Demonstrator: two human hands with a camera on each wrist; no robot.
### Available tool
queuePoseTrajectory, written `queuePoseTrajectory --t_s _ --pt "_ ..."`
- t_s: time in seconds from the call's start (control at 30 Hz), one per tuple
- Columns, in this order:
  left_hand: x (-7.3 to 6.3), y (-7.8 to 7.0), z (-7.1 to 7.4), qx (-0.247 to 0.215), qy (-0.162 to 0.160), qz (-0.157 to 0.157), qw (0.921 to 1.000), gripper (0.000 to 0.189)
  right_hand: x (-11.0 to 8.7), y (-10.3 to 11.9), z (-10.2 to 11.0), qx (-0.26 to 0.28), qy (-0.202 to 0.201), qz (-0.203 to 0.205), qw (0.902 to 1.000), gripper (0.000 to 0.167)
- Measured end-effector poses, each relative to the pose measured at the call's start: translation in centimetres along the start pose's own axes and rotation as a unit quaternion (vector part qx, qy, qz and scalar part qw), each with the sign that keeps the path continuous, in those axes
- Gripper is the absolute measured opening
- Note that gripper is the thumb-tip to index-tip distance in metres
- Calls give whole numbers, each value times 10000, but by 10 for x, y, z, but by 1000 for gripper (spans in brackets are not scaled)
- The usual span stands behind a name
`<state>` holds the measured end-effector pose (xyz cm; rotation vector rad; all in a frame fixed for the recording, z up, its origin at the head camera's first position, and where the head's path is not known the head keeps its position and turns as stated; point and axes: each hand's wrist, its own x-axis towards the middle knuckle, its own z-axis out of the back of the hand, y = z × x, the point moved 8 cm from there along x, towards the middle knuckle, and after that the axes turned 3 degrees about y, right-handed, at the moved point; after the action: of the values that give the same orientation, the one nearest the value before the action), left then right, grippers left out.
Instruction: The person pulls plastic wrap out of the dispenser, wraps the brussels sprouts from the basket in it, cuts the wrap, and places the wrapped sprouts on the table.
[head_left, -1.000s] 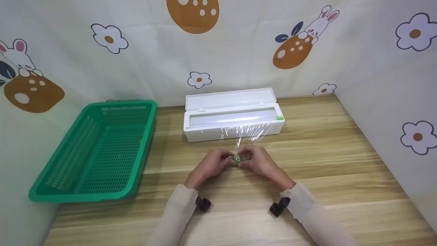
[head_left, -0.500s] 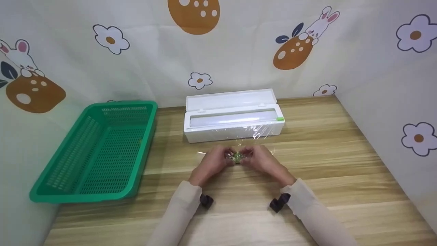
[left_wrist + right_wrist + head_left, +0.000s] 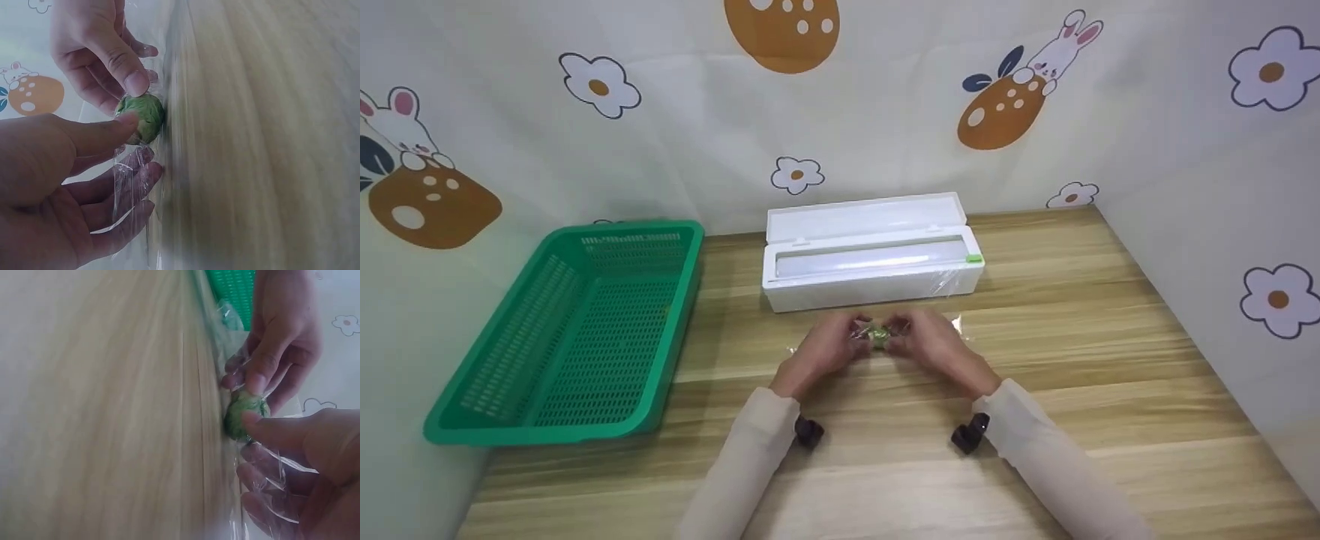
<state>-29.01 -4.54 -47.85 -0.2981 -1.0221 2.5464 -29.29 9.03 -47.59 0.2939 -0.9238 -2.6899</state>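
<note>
A small green Brussels sprout (image 3: 879,337) sits between both hands over the table, with clear cling film around it. My left hand (image 3: 829,346) pinches it from the left; in the left wrist view its thumb presses on the sprout (image 3: 147,115) while the other fingers spread under the film (image 3: 126,185). From the other side my right hand (image 3: 931,343) pinches the sprout, thumb on its surface, as the right wrist view also shows with the sprout (image 3: 243,408) low by the tabletop. Film edges stick out past both hands.
Behind the hands stands a white cling film dispenser box (image 3: 877,289), lid raised, its film roll (image 3: 870,256) visible. A green slotted basket (image 3: 660,390) is at the left on the wooden table (image 3: 900,465). Patterned cloth (image 3: 885,112) bounds the back and sides.
The film that stretched from the dispenser to the hands is slack now, with its edges beside the hands. Both hands have shifted slightly toward the box, still holding the sprout.
</note>
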Motion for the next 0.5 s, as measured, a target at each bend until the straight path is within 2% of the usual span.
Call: queuePoseTrajectory --t_s 0.1,0.27,0.5 --pt "1 3 4 59 -148 168 9997 38 3 -2 1 -1 34 -1 10000 25" --pt "5 2 8 282 -424 37 9987 17 6 -3 4 4 120 73 9999 25" --pt "7 5 9 150 -294 142 9994 15 11 -2 9 1 -81 341 9994 37"
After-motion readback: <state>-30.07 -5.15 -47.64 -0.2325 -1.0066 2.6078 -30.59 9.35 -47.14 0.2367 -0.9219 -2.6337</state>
